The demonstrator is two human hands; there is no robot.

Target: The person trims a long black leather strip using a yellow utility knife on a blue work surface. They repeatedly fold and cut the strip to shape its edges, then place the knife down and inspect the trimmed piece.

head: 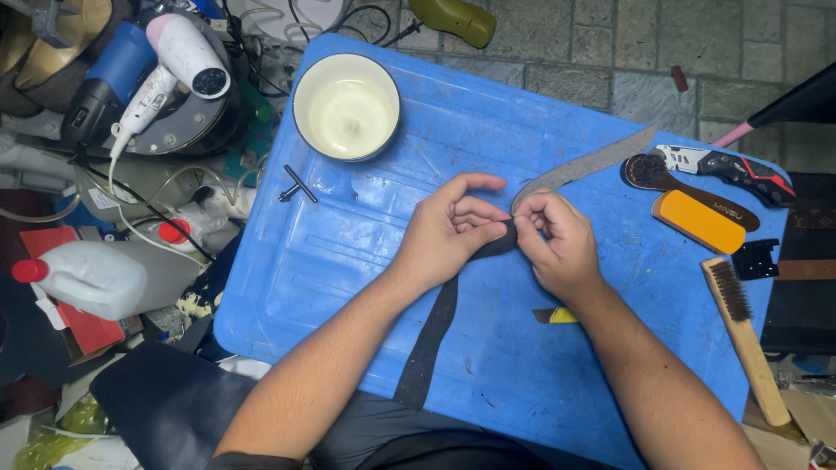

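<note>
Two hands — left hand (448,228) and right hand (557,244) — pinch a dark strip (431,335) mid-length over the blue worktop (366,235); its ends lie free, unworked.

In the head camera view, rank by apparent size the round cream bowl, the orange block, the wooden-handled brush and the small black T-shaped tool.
1. Round cream bowl
2. Wooden-handled brush: longer but slimmer, so its rank against the bowl is unsure
3. Orange block
4. Small black T-shaped tool
</note>
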